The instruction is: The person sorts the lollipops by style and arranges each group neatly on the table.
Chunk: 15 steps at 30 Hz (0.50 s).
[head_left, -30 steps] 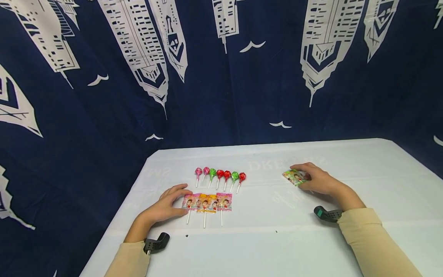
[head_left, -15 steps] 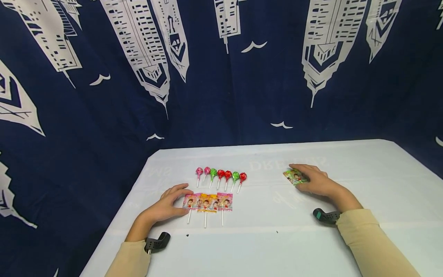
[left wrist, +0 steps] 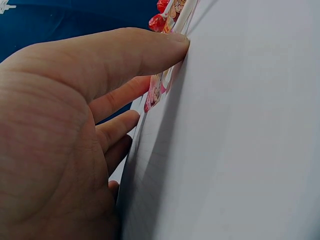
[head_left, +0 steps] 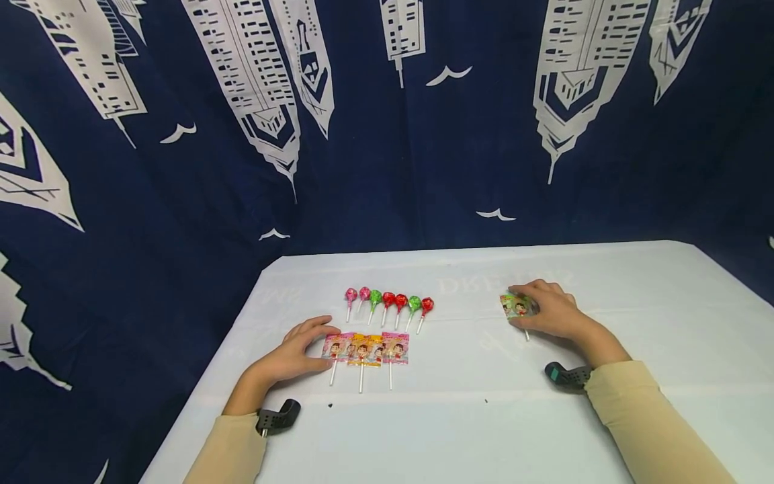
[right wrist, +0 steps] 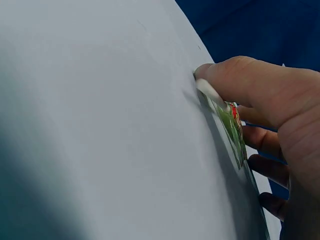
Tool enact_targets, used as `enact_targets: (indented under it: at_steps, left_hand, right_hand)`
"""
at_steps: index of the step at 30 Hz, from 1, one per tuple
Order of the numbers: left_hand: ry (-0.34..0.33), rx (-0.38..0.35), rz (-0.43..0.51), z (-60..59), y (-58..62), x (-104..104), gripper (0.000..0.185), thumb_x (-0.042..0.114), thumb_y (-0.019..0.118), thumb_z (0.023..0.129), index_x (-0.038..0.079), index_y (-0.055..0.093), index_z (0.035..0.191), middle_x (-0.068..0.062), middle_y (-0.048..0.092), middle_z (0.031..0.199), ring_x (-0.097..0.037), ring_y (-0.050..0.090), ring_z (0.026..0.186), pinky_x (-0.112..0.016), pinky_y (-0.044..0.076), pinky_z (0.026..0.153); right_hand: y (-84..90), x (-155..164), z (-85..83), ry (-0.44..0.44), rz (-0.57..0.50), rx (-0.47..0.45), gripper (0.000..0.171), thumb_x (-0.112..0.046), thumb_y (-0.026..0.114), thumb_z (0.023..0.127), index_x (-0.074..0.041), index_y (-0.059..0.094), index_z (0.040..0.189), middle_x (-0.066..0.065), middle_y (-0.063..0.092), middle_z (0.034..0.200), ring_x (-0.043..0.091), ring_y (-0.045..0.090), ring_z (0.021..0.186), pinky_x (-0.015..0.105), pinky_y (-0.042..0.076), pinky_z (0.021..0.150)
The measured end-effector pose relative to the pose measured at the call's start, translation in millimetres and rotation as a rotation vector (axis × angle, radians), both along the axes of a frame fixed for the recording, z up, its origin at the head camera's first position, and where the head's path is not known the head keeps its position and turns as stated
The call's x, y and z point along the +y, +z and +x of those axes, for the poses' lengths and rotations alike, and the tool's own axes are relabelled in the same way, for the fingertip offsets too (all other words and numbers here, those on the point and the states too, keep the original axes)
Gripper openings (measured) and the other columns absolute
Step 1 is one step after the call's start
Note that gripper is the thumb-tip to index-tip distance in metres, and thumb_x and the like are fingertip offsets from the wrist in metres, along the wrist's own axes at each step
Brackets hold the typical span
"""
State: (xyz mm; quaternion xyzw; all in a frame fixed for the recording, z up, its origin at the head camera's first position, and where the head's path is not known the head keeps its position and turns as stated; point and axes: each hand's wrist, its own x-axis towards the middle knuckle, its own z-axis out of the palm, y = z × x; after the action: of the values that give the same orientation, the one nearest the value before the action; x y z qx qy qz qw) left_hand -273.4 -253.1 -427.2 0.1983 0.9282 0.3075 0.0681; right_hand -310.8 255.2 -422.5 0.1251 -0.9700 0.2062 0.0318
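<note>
Lying under the right hand (head_left: 547, 311), the green-wrapped lollipop (head_left: 516, 306) is sitting on the white tabletop (head_left: 544, 417) well to the right of the row of flat pink lollipops (head_left: 365, 349), which serves here as the landmark. The right hand is grasping it: the right wrist view is showing the thumb (right wrist: 235, 82) pressing at the wrapper's edge (right wrist: 231, 125) while the other fingers are curling over the far side, so the packet is being pinched against the tabletop rather than raised clear of it. Its white stick (head_left: 527, 334) is poking out from under the hand toward the person, so the long axis is running roughly near-to-far, much the same as the sticks in the pink row.

The left hand (head_left: 290, 356) is resting just left of that row, fingers relaxed and spread, with the thumb tip (left wrist: 172, 47) touching the edge of the leftmost pink wrapper (left wrist: 160, 90); it is grasping nothing. Beyond the pink row, farther from the person, a line of round foil-wrapped lollipops (head_left: 387, 304) is lying in pink, green and red.

The relation that matters is sideways: the pink row's open right end is lying to the left of the green lollipop, and the right hand is much the nearer to it.
</note>
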Motion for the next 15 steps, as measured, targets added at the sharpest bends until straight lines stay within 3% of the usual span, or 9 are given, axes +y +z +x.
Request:
enact_targets:
  at_steps: [8, 15]
  left_hand:
    - [0.015, -0.012, -0.001, 0.2, -0.8, 0.0, 0.055, 0.03, 0.076, 0.079, 0.029, 0.055, 0.13, -0.001, 0.028, 0.156, -0.034, 0.019, 0.144, -0.065, 0.017, 0.11]
    - [0.009, -0.006, -0.007, 0.1, 1.5, 0.2, 0.055, 0.03, 0.076, 0.079, 0.028, 0.055, 0.131, -0.001, 0.028, 0.156, -0.034, 0.019, 0.144, -0.064, 0.017, 0.11]
  right_hand:
    - [-0.1, -5.8, 2.0, -0.034, 0.003, 0.033, 0.065, -0.046, 0.074, 0.076, -0.011, 0.058, 0.128, 0.02, 0.055, 0.122, 0.036, 0.045, 0.108, 0.047, 0.034, 0.077]
    - [3.4, -9.0, 1.6, -0.035, 0.004, 0.045, 0.064, -0.044, 0.073, 0.076, -0.009, 0.059, 0.127, 0.021, 0.053, 0.125, 0.038, 0.045, 0.11, 0.049, 0.035, 0.079]
